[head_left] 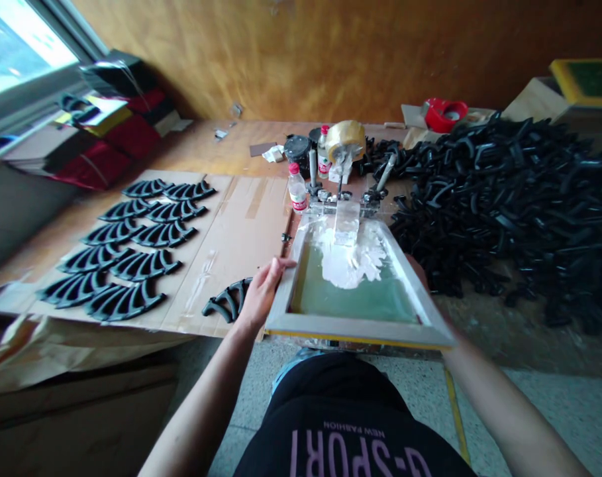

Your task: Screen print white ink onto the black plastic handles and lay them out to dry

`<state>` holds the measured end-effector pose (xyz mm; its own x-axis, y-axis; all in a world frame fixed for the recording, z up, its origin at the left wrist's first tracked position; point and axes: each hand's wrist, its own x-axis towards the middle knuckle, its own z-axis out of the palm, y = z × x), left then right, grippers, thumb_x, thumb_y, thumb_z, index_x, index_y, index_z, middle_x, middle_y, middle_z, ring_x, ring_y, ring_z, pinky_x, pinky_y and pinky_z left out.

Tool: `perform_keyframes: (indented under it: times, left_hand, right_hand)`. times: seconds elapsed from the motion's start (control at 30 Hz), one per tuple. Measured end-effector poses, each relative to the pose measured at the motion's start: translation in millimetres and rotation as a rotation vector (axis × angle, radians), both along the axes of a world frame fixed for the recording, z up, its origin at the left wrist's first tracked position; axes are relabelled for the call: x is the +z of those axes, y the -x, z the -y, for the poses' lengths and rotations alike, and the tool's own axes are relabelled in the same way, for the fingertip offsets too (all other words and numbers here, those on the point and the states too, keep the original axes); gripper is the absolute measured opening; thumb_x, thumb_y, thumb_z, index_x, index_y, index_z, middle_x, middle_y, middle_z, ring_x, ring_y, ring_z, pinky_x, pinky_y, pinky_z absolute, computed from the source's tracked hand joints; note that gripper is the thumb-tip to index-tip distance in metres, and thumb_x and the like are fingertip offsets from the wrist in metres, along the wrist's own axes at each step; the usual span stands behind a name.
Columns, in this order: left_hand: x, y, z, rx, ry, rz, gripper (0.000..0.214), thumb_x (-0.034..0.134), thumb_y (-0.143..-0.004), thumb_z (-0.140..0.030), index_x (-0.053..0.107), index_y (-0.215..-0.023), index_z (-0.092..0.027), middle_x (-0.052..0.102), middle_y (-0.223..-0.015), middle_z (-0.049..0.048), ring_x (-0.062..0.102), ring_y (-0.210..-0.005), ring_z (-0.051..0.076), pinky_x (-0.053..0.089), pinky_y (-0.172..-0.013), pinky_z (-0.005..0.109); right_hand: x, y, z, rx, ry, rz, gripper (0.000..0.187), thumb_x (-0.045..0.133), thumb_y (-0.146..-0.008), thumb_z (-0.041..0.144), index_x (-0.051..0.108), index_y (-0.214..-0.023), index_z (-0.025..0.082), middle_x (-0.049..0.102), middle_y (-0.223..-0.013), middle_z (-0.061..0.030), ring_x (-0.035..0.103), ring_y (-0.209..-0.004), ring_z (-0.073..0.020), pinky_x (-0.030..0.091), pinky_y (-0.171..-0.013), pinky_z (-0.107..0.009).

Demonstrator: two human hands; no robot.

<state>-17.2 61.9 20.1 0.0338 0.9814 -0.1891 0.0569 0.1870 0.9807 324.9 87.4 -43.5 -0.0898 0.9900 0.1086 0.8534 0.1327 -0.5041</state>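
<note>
Black fan-shaped parts (123, 301): eleven, ten in rows on cardboard sheet (231, 205), one apart (228, 299). Plastic bottles (297, 189): two. Tape roll (345, 140): one. Screen frame (360, 328): one.

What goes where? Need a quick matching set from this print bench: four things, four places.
Things:
1. left hand
2. white paste
3. red tape dispenser
4. heap of black curved parts

Places:
a. right of the screen frame
b. far end of the bench
c. on the green mesh
d. on the frame's left side

Pairs: 1-d, 2-c, 3-b, 4-a
</note>
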Motion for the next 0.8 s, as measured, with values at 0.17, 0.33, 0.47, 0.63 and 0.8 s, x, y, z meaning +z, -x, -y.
perform_keyframes:
  times: [0.17, 0.33, 0.47, 0.63, 0.8]
  left_hand:
    - [-91.2, 4, 23, -0.061, 0.181, -0.068, 0.076, 0.060, -0.082, -0.054, 0.039, -0.147, -0.021, 0.065, -0.078, 0.0008, 0.056, -0.063, 0.013, 0.042, -0.056, 0.022]
    - [-126.4, 3, 17, -0.052, 0.175, -0.171, 0.072, 0.057, -0.084, -0.053, 0.042, -0.146, -0.021, 0.066, -0.083, 0.0032, 0.059, -0.069, 0.015, 0.044, -0.061, 0.024]
    - [-127.1, 4, 18, -0.033, 0.198, -0.152, 0.068, 0.058, -0.083, -0.055, 0.047, -0.141, -0.021, 0.068, -0.090, 0.0055, 0.063, -0.079, 0.018, 0.048, -0.065, 0.026]
    - [-122.3, 2, 18, -0.013, 0.197, -0.097, 0.067, 0.060, -0.081, -0.055, 0.050, -0.137, -0.019, 0.068, -0.083, 0.0032, 0.064, -0.075, 0.017, 0.048, -0.064, 0.026]
    - [-112.2, -1, 18, -0.004, 0.233, -0.066, 0.075, 0.062, -0.077, -0.057, 0.047, -0.139, -0.017, 0.069, -0.082, 0.0034, 0.063, -0.068, 0.016, 0.045, -0.058, 0.024]
  right_hand:
    - [29.4, 35, -51, -0.014, -0.267, 0.132, 0.052, 0.067, -0.083, 0.029, 0.055, -0.131, 0.013, 0.053, -0.131, -0.0181, 0.053, -0.117, -0.0298, 0.047, -0.096, -0.041]
    - [26.2, 93, -46, 0.279, -0.039, 0.308, 0.017, 0.064, -0.085, 0.020, 0.063, -0.101, 0.015, 0.066, -0.100, -0.0109, 0.059, -0.094, -0.0235, 0.047, -0.082, -0.033]
    - [19.1, 80, -3, 0.627, -0.095, 0.330, 0.017, 0.050, -0.086, 0.006, 0.063, -0.091, 0.015, 0.065, -0.090, -0.0080, 0.057, -0.088, -0.0198, 0.043, -0.075, -0.029]
    - [20.5, 67, 5, 0.702, -0.127, 0.243, 0.012, 0.057, -0.083, 0.008, 0.063, -0.083, 0.018, 0.064, -0.081, -0.0038, 0.056, -0.080, -0.0174, 0.041, -0.068, -0.027]
    - [2.0, 73, 24, 0.628, -0.309, 0.301, 0.023, 0.050, -0.086, 0.006, 0.067, -0.099, 0.014, 0.067, -0.091, -0.0090, 0.057, -0.086, -0.0203, 0.043, -0.070, -0.030]
